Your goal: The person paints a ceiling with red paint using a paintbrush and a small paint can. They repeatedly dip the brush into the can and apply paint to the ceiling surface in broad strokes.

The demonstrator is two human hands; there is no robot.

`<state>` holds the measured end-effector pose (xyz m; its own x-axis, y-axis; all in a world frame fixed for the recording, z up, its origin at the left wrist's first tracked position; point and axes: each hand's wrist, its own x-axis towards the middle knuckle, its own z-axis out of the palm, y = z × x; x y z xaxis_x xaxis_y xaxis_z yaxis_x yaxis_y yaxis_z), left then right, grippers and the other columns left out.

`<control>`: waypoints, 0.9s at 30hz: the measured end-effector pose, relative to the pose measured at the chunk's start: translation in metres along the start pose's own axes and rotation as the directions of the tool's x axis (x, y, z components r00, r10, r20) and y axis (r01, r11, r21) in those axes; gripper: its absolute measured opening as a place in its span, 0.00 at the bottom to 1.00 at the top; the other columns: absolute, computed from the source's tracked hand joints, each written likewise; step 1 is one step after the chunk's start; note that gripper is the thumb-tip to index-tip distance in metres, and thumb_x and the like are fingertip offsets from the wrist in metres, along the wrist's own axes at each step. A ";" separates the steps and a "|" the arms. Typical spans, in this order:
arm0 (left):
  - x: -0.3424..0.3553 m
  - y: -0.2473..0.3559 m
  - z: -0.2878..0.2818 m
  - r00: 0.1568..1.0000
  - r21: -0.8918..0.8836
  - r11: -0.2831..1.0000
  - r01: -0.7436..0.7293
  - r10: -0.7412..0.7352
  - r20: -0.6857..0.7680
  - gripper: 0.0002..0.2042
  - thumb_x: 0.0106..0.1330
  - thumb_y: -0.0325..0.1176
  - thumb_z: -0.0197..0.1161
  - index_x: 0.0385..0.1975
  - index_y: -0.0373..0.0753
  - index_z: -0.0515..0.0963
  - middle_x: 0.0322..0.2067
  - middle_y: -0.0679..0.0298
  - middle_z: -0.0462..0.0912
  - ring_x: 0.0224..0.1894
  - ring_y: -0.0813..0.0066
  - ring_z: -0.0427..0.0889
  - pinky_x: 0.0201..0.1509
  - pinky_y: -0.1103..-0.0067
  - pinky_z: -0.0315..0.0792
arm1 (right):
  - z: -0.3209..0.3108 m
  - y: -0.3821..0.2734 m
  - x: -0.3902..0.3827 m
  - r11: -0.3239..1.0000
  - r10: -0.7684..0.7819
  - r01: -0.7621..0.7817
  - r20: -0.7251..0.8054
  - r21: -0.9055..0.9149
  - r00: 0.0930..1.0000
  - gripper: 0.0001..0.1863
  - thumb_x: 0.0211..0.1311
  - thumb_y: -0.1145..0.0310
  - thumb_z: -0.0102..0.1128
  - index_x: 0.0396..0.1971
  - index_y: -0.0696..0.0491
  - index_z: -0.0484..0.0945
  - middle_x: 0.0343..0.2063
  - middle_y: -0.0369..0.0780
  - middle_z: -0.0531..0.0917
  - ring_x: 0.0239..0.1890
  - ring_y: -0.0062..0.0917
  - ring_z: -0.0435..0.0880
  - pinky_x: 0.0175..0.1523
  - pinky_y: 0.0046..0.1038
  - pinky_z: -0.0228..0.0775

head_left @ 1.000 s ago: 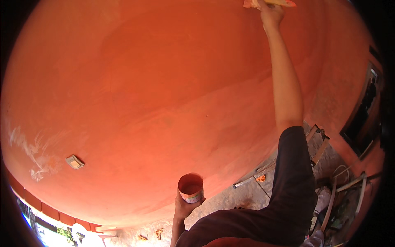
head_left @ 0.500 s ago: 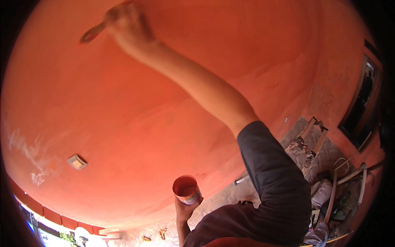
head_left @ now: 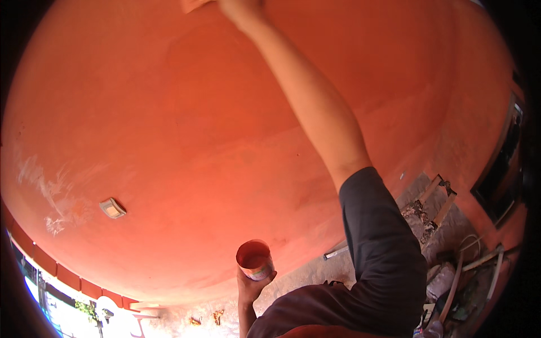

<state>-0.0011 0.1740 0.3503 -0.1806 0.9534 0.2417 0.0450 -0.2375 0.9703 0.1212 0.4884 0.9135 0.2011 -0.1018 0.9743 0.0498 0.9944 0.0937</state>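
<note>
My left hand (head_left: 251, 288) is wrapped round a small open can (head_left: 255, 261), low in the middle of the view. Its inside is coated orange-red, and a printed label shows on its outer side. My right arm stretches up across the orange-red wall (head_left: 225, 146). At the top edge my right hand (head_left: 241, 12) is partly cut off, with its fingers out of sight. A pale orange piece (head_left: 195, 4) shows just left of that hand, most likely part of the paintbrush seen in it earlier.
A box-shaped fixture (head_left: 112, 208) sits on the wall at the left, near whitish smears (head_left: 48, 188). At right are a dark-framed opening (head_left: 501, 169), a wooden frame (head_left: 437, 197), and a heap of pipes and bags (head_left: 445, 281). Bright daylight shows at lower left.
My right hand has moved up and to the right along the wall, partly out of view with the paintbrush. My left hand still holds the can in nearly the same place.
</note>
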 end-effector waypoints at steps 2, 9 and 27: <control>0.012 -0.006 -0.001 0.998 0.011 1.000 -0.002 0.002 0.065 0.40 0.52 0.28 0.90 0.67 0.35 0.76 0.58 0.59 0.88 0.59 0.67 0.88 0.62 0.65 0.84 | -0.049 0.038 0.017 0.943 0.208 -0.185 -0.056 0.276 0.976 0.16 0.76 0.73 0.69 0.58 0.65 0.87 0.48 0.46 0.93 0.48 0.30 0.95 0.50 0.29 0.90; 0.014 -0.009 0.005 0.997 0.053 0.998 0.031 -0.035 0.069 0.44 0.52 0.30 0.91 0.69 0.36 0.73 0.59 0.57 0.88 0.60 0.66 0.88 0.63 0.65 0.84 | -0.192 0.116 0.023 0.920 0.392 -0.379 -0.186 0.100 0.901 0.17 0.75 0.74 0.70 0.59 0.65 0.87 0.49 0.45 0.92 0.48 0.30 0.93 0.49 0.32 0.91; 0.016 -0.019 -0.004 0.997 0.015 1.000 0.022 -0.023 0.071 0.45 0.52 0.34 0.93 0.70 0.36 0.72 0.61 0.54 0.87 0.62 0.63 0.87 0.65 0.64 0.83 | -0.043 0.068 0.031 0.516 -0.303 0.281 0.134 -0.809 0.943 0.13 0.77 0.78 0.65 0.56 0.62 0.90 0.34 0.49 0.92 0.30 0.31 0.88 0.33 0.34 0.84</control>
<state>-0.0088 0.1930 0.3354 -0.1117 0.9694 0.2185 0.0557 -0.2134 0.9754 0.1728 0.5515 0.9413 0.0437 -0.3939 0.9181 0.8740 0.4603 0.1559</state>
